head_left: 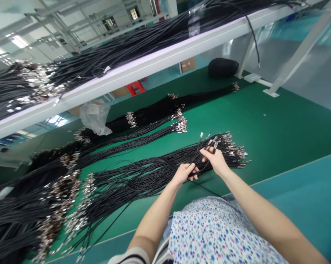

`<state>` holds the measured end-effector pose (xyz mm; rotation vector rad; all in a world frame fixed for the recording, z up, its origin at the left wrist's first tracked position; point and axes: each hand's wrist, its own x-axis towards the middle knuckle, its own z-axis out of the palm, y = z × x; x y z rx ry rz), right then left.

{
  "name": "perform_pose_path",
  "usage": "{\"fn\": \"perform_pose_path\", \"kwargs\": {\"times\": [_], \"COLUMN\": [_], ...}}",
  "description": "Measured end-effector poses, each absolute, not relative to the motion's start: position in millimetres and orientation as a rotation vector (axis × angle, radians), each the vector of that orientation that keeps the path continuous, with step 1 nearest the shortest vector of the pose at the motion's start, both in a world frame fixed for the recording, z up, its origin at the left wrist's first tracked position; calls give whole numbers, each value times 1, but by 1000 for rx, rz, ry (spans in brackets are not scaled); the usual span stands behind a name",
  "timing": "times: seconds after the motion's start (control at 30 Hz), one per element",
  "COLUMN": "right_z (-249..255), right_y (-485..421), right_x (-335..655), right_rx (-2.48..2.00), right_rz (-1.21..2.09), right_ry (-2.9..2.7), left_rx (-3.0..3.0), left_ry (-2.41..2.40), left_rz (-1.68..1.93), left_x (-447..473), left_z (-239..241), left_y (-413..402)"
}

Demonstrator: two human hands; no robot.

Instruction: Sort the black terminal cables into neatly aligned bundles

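A long bundle of black cables (154, 172) with metal terminals at both ends lies across the green table mat. Over its right half, my left hand (184, 173) is closed around a few black cables. My right hand (213, 157) is closed close to their ends, where several silvery terminals (215, 141) stick up past the fingers. One cable end with a pale connector (201, 135) points upward between the hands. How many cables each hand grips is hidden.
More cable bundles (151, 110) lie behind and in a large heap at left (17, 209). A white-edged shelf (154, 60) loaded with cables crosses above. A clear plastic bag (95, 115), a black rounded object (223, 68) and a white table leg (294, 55) stand farther back.
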<state>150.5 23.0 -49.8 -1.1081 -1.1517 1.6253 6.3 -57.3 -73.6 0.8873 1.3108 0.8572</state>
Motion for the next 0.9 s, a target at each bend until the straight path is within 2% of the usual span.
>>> {"fn": "perform_pose_path", "kwargs": {"times": [0.2,0.47,0.73,0.9], "right_z": [-50,-44,-46,-37], "right_y": [14,14,2,1], "right_x": [161,156,156,162], "right_rx": [-901,-821,-801,-912], "right_rz": [1875,1911,1897,1810], "right_ry": [-899,-804,-994,-1248], "left_rx": [837,1001,1537,1290], "left_ry": [1248,1184,1336,1086], "left_rz": [960,851,589,691], "left_x": [3,3,-7,13], "left_z": [-76,-71,-59,-43], "left_y": [-57,-65,-74,-52]}}
